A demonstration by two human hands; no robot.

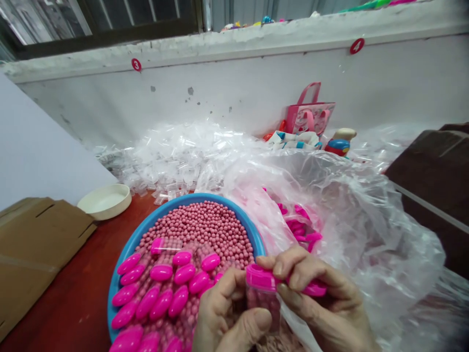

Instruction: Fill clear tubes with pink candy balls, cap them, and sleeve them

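Note:
My left hand (pixel 234 313) is wrapped round a small clear container (pixel 264 300) filled with pink beads, near the right rim of a blue basin (pixel 119 274). Fingers of my right hand (pixel 315 288) pinch a bright pink cap (pixel 261 277) at the container's top, and another pink piece (pixel 314 288) shows between those fingers. Inside the basin lie many loose pink beads (pixel 205 225), with several filled containers with pink caps (pixel 161 272) on top of them.
An open plastic bag with pink pieces (pixel 302 227) lies right of the basin. Clear containers (pixel 161 161) are heaped behind. A white dish (pixel 106 201) and cardboard (pixel 40 254) stand left, a pink bag (pixel 309 115) at the wall, a brown box (pixel 436 181) right.

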